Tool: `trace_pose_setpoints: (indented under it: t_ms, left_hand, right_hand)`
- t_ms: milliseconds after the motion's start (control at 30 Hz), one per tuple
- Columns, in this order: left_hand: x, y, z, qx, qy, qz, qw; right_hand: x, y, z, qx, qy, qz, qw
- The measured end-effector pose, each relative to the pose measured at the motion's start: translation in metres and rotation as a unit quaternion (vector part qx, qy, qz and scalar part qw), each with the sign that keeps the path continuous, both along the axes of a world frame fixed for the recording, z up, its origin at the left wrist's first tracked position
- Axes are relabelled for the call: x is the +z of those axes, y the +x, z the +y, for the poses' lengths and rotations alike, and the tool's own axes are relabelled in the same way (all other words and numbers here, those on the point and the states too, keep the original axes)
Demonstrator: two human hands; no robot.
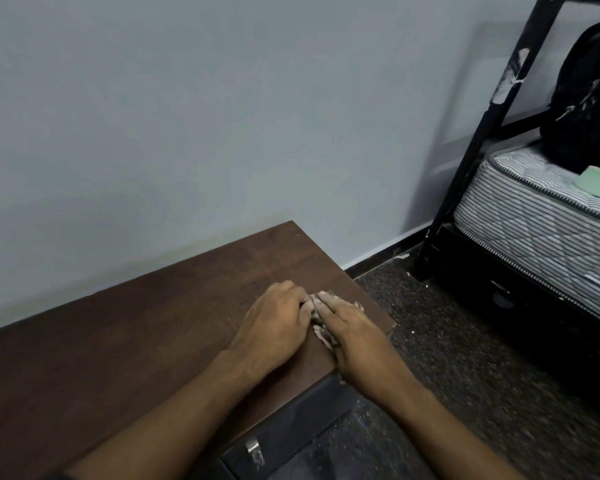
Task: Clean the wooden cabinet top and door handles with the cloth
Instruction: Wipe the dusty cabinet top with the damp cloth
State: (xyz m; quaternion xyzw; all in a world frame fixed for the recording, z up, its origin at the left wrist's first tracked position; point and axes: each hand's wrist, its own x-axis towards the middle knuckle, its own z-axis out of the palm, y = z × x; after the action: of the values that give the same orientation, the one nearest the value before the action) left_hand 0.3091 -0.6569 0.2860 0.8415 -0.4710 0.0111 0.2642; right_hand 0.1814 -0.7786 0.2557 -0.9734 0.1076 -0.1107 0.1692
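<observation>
Lower centre of frame: left hand (274,327) fingers curled gripping cloth (321,327), right hand (354,334) fingers straight pressing it onto cabinet top (153,323).

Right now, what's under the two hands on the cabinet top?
A crumpled cloth shows between the left hand and the right hand on the wooden cabinet top. Most of it is covered.

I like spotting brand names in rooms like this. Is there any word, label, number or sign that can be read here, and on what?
None: no readable text anywhere.
The cloth, cabinet top, metal handle, mattress and green block show no lettering.
</observation>
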Motion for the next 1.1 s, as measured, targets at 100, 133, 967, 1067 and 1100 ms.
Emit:
trace_pose_setpoints:
  t_ms: [100, 133, 967, 1067, 1100]
  left_hand:
    - [0.002, -0.006, -0.003, -0.012, 0.003, 0.008, 1.000]
    - [0.002, -0.009, -0.003, -0.016, 0.002, 0.011, 1.000]
    - [-0.003, 0.106, 0.047, 0.153, -0.045, -0.035, 0.987]
    - [-0.007, 0.120, 0.043, 0.144, -0.065, -0.042, 0.987]
    - [-0.008, 0.121, 0.040, 0.140, -0.060, -0.046, 0.987]
  right_hand:
    - [-0.004, 0.001, -0.033, -0.071, 0.007, -0.001, 0.997]
    - [-0.003, 0.004, -0.041, -0.108, 0.014, -0.004, 0.994]
    - [0.004, 0.143, 0.012, 0.058, 0.039, -0.050, 0.996]
    - [-0.003, 0.119, 0.036, 0.193, 0.048, -0.037, 0.979]
    - [-0.003, 0.124, 0.030, 0.208, 0.042, -0.030, 0.977]
